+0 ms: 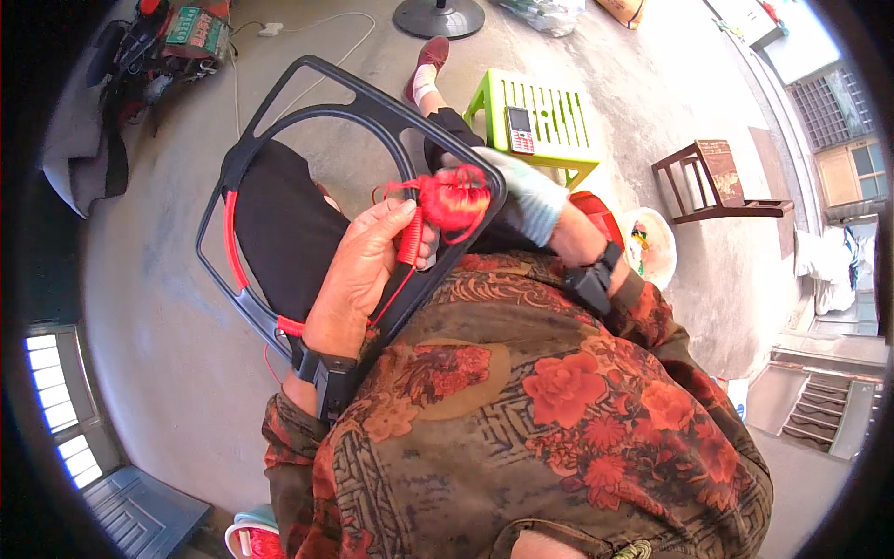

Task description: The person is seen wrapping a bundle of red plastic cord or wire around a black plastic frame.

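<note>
A black plastic frame [363, 102] with an inner loop lies tilted across my lap. Red cord is coiled tightly around parts of it, with one wrapped stretch [235, 244] on the left side and another beneath my fingers. My bare left hand [372, 247] closes around the frame's inner bar, thumb pressed by the red coil [410, 238]. A loose bundle of red cord [454, 198], smeared by motion, is at the frame's right edge. My right hand [526, 191], in a pale glove, grips that bundle from its far side; its fingers are blurred and partly hidden.
A green plastic stool [545, 102] with a phone [520, 130] on it stands ahead. To the right are a white bucket [656, 247] and a small brown wooden chair [717, 182]. A round black base [438, 17] and a white cable [321, 79] are on the floor.
</note>
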### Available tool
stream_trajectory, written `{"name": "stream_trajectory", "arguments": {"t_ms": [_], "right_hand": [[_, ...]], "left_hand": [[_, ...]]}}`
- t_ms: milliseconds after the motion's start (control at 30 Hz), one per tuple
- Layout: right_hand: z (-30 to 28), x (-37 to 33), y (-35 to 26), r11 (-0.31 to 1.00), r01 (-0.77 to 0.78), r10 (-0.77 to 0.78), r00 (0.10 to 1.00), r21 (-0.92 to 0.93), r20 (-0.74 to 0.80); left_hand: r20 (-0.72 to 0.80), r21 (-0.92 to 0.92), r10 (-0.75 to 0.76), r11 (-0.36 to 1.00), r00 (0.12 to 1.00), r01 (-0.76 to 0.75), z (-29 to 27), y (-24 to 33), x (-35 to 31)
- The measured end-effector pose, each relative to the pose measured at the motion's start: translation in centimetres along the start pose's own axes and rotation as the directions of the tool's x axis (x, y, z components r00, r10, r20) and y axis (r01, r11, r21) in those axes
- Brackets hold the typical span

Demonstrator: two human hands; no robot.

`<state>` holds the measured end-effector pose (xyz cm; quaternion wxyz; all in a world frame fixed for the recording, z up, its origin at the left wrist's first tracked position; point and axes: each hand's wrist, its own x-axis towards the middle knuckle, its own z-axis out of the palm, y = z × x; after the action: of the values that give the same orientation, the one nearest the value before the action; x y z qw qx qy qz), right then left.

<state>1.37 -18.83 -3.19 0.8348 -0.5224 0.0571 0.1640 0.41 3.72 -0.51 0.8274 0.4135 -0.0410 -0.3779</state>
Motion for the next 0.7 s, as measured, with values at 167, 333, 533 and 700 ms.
{"name": "stream_trajectory", "arguments": {"t_ms": [167, 333, 533, 700], "right_hand": [[2.5, 1.6, 1.2, 0.967, -0.257, 0.239, 0.901, 0.002, 0.361], [1.7, 0.6, -0.5, 0.562, 0.428, -0.106, 0.886, -0.708, 0.452], [-4.8, -1.5, -3.4, 0.787, -0.063, 0.019, 0.997, -0.614, -0.078], [-9.9, 0.4, 0.9, 0.871, -0.241, 0.031, 0.897, -0.429, -0.442]], "left_hand": [[-0.142, 0.030, -0.046, 0.998, 0.989, 0.051, 0.8, 0.0, -0.1], [-0.123, -0.050, -0.050, 0.998, 0.991, 0.044, 0.8, 0.3, -0.5], [-0.128, -0.046, -0.020, 0.999, 0.992, 0.014, 0.2, 0.3, -0.5], [-0.125, -0.050, -0.023, 0.999, 0.992, 0.017, 0.4, 0.3, -0.3]]}}
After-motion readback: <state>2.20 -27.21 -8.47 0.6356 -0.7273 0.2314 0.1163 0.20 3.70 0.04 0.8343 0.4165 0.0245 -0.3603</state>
